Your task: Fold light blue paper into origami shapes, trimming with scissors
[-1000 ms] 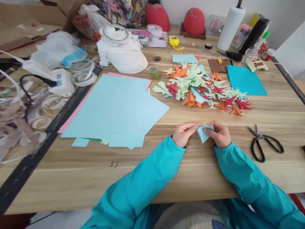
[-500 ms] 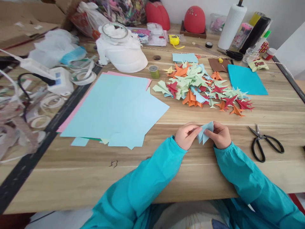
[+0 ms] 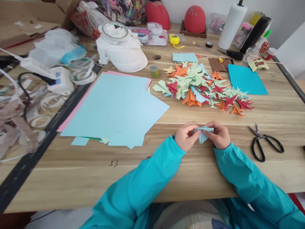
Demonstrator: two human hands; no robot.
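Observation:
Both my hands meet over the wooden table [image 3: 190, 178] near its front edge, pinching a small folded piece of light blue paper [image 3: 203, 133]. My left hand [image 3: 186, 136] grips its left side with curled fingers. My right hand [image 3: 219, 135] holds its right side, fingers closed on the fold. The paper's point hangs down between them, just above the wood. Both arms wear teal sleeves.
A heap of several folded paper shapes [image 3: 202, 87] lies just beyond my hands. Large light blue sheets [image 3: 114, 108] over a pink one lie to the left, black scissors [image 3: 264, 143] to the right, a teal sheet [image 3: 246, 79] at back right. Tape rolls, bags and bottles crowd the far edges.
The paper was turned between my fingers: it stood up with two points half a second ago and now lies flatter with its top edge level. My hands stayed in place.

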